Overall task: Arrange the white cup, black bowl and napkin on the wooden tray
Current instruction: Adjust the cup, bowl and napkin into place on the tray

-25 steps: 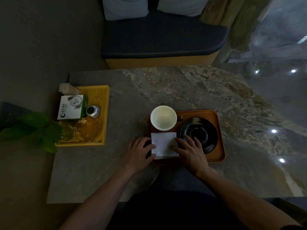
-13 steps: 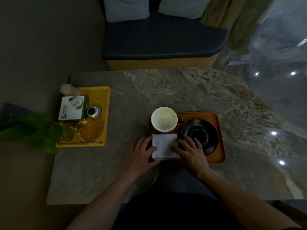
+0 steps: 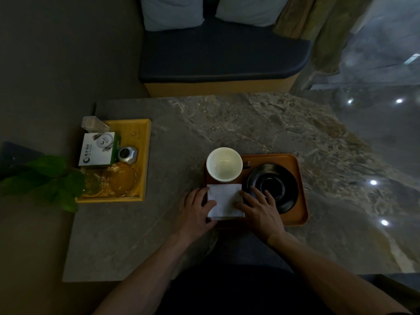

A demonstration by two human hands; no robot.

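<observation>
Napkin: the folded white napkin [image 3: 225, 200] lies flat on the near left corner of the wooden tray [image 3: 297, 214], right at its front rim, just in front of the cup.
Left hand: the left hand [image 3: 197, 210] lies flat with fingers spread, thumb and fingertips pressing on the napkin's left edge; nothing is gripped.
Right hand: the right hand [image 3: 261, 210] is spread flat too, thumb side on the napkin's right edge, outer fingers reaching over the near left rim of the bowl.
White cup: the white cup [image 3: 224, 164] stands upright at the tray's far left corner, its mouth open to the camera, the inside pale and bare.
Black bowl: the black bowl [image 3: 276, 185] is wide and shallow and fills the tray's right half, just beside the cup and napkin.
Wooden tray: orange-brown with rounded corners, sitting on the marbled stone table [image 3: 227, 123], close to the person's edge.
Yellow tray: a second yellow tray [image 3: 145, 155] sits well apart on the table's left, holding a white and green box [image 3: 98, 150], a small silver object [image 3: 127, 155] and a clear glass dish [image 3: 119, 179].
Plant: green leaves [image 3: 47, 178] overlap that tray's near left corner.
Beyond the table: a dark-cushioned bench [image 3: 222, 51] with two pale pillows [image 3: 172, 11].
</observation>
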